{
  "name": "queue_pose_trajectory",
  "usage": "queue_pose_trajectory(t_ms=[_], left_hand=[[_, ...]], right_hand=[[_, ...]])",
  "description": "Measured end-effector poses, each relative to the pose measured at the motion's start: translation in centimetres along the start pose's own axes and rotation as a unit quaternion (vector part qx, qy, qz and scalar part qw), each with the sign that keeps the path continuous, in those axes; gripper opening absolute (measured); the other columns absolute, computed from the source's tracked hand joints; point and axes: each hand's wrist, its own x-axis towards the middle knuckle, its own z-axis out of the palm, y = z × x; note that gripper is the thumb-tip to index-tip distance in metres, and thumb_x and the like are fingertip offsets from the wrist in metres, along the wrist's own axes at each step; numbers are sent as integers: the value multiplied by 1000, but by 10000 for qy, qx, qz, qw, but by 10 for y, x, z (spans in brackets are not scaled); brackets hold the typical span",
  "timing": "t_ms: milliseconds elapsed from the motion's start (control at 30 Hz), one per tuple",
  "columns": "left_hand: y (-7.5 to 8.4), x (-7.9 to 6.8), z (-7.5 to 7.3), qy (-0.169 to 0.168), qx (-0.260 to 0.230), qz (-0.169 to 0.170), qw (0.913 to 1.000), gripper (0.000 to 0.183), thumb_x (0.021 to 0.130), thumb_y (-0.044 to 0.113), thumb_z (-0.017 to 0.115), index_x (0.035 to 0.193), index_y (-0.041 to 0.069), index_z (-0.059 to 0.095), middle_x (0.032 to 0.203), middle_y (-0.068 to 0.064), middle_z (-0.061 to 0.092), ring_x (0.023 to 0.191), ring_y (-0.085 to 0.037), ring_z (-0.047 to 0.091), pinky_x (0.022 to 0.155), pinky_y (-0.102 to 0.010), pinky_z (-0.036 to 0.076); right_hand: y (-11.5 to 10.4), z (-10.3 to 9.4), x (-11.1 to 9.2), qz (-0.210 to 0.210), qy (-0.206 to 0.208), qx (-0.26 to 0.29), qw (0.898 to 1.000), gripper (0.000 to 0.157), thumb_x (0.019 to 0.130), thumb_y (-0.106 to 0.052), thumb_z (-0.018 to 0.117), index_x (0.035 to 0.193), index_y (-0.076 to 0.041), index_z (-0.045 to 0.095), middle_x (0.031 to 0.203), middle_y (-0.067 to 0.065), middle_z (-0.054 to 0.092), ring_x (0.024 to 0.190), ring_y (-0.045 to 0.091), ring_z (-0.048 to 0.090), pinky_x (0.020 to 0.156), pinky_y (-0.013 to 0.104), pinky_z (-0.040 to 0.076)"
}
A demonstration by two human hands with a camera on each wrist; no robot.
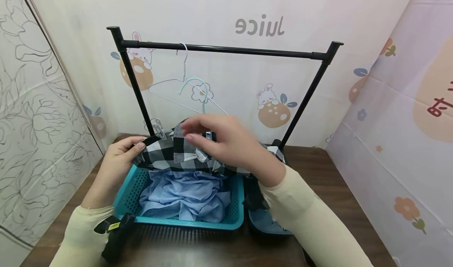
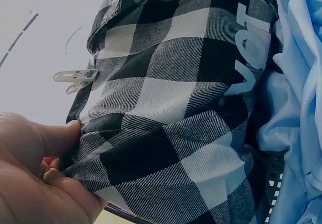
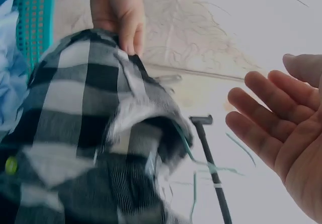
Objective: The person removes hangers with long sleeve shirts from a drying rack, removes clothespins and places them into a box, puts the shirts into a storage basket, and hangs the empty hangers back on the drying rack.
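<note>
A black-and-white checked shirt [image 1: 159,155] with white lettering [image 2: 254,48] is held up above the basket. My left hand [image 1: 122,155] pinches its edge at the left end, thumb on top. Close by, a pale clothespin [image 2: 75,76] grips the same edge. A mint-green hanger [image 1: 203,102] has its hook rising above the shirt; in the right wrist view, part of it runs into the garment's opening. My right hand [image 1: 226,141] is over the shirt's middle in the head view. The right wrist view shows its fingers [image 3: 261,118] loosely extended, apart from the cloth, holding nothing.
Behind the shirt stands a black rack [image 1: 226,50] with a white wire hanger [image 1: 185,62] on its bar. A turquoise basket [image 1: 187,222] holds crumpled light-blue cloth [image 1: 184,196]. To its right, a blue container [image 1: 270,228] sits on the brown table [image 1: 318,180], partly behind my right forearm.
</note>
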Motion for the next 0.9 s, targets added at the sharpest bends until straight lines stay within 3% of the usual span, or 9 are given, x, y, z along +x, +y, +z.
queue_pose_trajectory(t_ms=[167,267,467,700,900], left_hand=[[0,1,2,13,-96,88,9999,26,104,20,62,121,2,70,104,11,72,86,-3,69,72,-18,57],[-1,2,2,2,-172,181,9997,25,104,19,62,120,1,70,103,10,72,84,-3,69,71,-18,57],[-1,1,1,-5,-157,245,9996,26,104,19,62,120,0,70,103,10,72,85,-3,68,71,-18,57],[0,0,1,61,219,263,9994,26,104,19,61,121,1,69,106,14,70,91,-2,66,73,-16,55],[1,1,1,30,39,260,9996,27,104,19,62,121,0,69,107,12,71,90,-2,67,73,-16,55]], right_hand=[[-1,18,39,320,-184,-336,9988,30,103,-25,64,129,-11,67,120,-1,74,109,5,67,94,25,53],[2,29,62,784,-467,-618,9939,35,103,-31,63,133,-13,65,127,-1,71,114,6,66,97,24,52],[11,49,94,1698,-1154,-1201,9713,49,103,-44,61,142,-15,58,133,-1,68,119,9,64,99,26,51],[10,63,108,1974,-1581,-1597,9542,54,100,-47,64,141,-14,60,128,-1,69,113,9,65,93,26,53],[11,66,110,2111,-1615,-1597,9507,34,101,-43,65,121,-17,70,110,-7,70,90,7,62,74,23,50]])
